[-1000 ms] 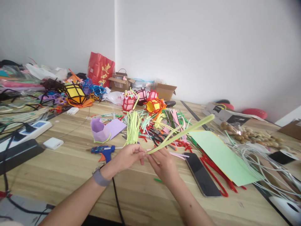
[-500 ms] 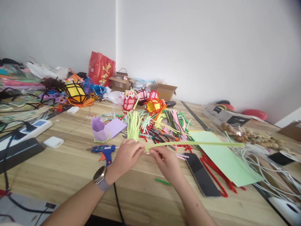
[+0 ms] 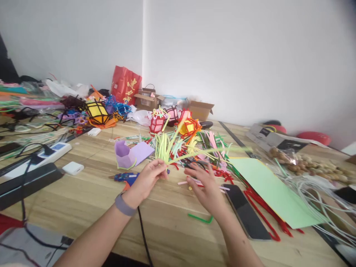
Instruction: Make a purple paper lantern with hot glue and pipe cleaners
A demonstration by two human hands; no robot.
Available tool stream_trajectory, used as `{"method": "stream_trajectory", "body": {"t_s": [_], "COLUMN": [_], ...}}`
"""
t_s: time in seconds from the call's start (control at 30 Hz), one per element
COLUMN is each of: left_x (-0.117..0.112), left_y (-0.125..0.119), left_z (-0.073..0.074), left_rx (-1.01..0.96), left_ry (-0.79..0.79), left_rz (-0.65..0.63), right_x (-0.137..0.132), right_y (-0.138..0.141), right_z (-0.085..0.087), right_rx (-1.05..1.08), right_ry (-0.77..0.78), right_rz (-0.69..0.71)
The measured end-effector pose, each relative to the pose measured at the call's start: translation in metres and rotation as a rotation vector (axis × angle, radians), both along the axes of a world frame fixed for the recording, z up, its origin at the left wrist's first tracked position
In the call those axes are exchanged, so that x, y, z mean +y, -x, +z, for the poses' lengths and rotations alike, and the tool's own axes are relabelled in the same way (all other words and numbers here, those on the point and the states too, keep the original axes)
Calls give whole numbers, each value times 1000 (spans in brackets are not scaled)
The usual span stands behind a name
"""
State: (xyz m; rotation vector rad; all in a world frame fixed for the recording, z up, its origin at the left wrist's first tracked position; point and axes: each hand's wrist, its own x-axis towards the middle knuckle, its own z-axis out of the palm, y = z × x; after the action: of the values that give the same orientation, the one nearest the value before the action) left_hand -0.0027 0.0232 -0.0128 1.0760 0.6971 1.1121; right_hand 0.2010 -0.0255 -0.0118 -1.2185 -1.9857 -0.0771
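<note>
My left hand [image 3: 147, 178] is closed on the end of a light green pipe cleaner [image 3: 200, 152] that stretches rightward, blurred, over the pile of coloured pipe cleaners [image 3: 191, 146]. The bunch of short green pieces [image 3: 162, 146] stands just above that hand. My right hand [image 3: 207, 187] hovers beside it with fingers spread and nothing in them, over loose pink strips. A blue glue gun [image 3: 125, 178] lies by my left wrist, which wears a grey watch band. A black phone [image 3: 246, 211] lies right of my right hand.
A light green sheet [image 3: 274, 193] and red pipe cleaners lie at the right. Purple paper shapes [image 3: 128, 155], small wire lanterns [image 3: 157, 122], boxes and a red bag [image 3: 125, 84] sit farther back. A power strip [image 3: 52, 152], cables and a white charger lie at the left.
My right hand has let go of the long green pipe cleaner and opened; the left hand alone keeps it. The stem swung from pointing up-right to level.
</note>
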Motion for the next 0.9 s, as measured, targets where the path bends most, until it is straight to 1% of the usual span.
{"method": "stream_trajectory", "body": {"t_s": [0.07, 0.1, 0.17, 0.23, 0.27, 0.33, 0.4, 0.47, 0.5, 0.57, 0.63, 0.67, 0.73, 0.77, 0.8, 0.9], "left_x": [-5, -8, -12, -14, -13, -11, -10, -11, -12, -15, -18, -19, -21, -21, -21, -21], "left_y": [-2, -2, -1, 2, 3, 5, 5, 4, 3, 0, -2, -3, -3, -3, -2, -1], "left_z": [1, 1, 2, 2, 2, 1, 0, 0, 0, -1, -2, -3, -6, -7, -9, -12], "left_rx": [32, 69, 149, 229, 275, 350, 441, 542, 596, 714, 857, 909, 934, 926, 908, 856], "left_ry": [63, 90, 119, 83, 53, -22, -113, -261, -357, -595, -881, -980, -1132, -1189, -1240, -1343], "left_rz": [-185, -276, -387, -445, -476, -474, -459, -401, -350, -198, 40, 131, 246, 277, 299, 353], "right_x": [2, 2, -1, -4, -4, -5, -5, -5, -6, -7, -9, -10, -14, -16, -18, -20], "right_y": [5, 7, 12, 17, 18, 19, 19, 18, 19, 21, 25, 28, 33, 35, 36, 36], "right_z": [-7, -9, -10, -9, -9, -9, -10, -12, -12, -12, -9, -7, -1, 3, 6, 15], "right_rx": [91, 116, 101, 12, -19, -78, -168, -250, -277, -304, -299, -278, -160, -65, 45, 385], "right_ry": [14, -21, -124, -184, -184, -177, -177, -185, -189, -204, -217, -210, -151, -77, 44, 548], "right_rz": [22, 30, 84, 167, 202, 279, 292, 231, 188, 101, 22, -8, -44, -53, -51, -3]}}
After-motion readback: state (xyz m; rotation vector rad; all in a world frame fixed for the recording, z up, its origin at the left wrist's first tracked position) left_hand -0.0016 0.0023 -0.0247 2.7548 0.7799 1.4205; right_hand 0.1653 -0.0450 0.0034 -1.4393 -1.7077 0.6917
